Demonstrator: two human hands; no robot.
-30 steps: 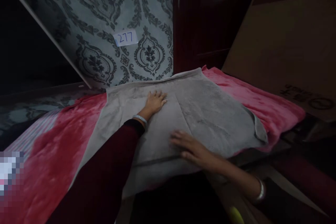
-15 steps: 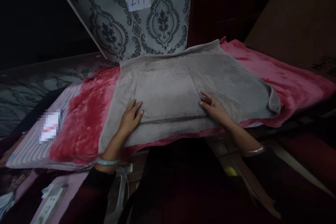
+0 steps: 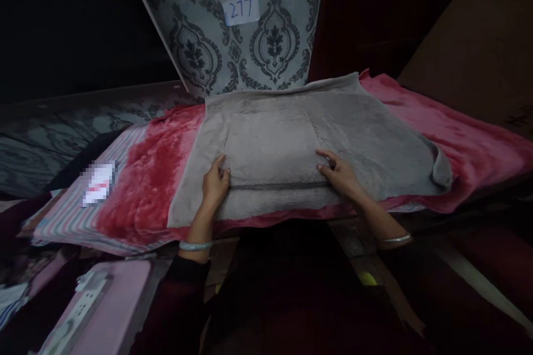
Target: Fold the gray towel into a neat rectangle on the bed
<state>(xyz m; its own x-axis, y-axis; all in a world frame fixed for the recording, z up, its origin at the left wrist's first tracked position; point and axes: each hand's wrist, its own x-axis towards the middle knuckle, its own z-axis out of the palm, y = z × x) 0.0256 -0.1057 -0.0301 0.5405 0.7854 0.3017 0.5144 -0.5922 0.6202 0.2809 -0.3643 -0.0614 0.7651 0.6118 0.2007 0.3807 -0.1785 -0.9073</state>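
A folded grey plush cloth (image 3: 272,147) lies flat as a neat rectangle on a wider grey blanket (image 3: 358,136). At its left edge is my left hand (image 3: 215,182), bent at the fingers, with thumb and index tips apart and touching the fold. My right hand (image 3: 339,172) rests at the opposite edge, thumb and index finger spread against the side. Neither hand visibly lifts the cloth. Some fingertips are hard to make out against the fabric in the dim light.
Beneath the grey blanket lies a red and pink plush blanket (image 3: 158,172), over striped bedding (image 3: 66,219) at the left. A patterned panel (image 3: 233,75) with a numbered paper (image 3: 241,9) stands behind. A power strip (image 3: 79,310) sits on a pink surface (image 3: 114,310) at lower left.
The view has shifted, so the bedding appears further right. My left hand has drawn its spread fingers closer together at the cloth's left edge. The right hand keeps nearly the same place on the cloth.
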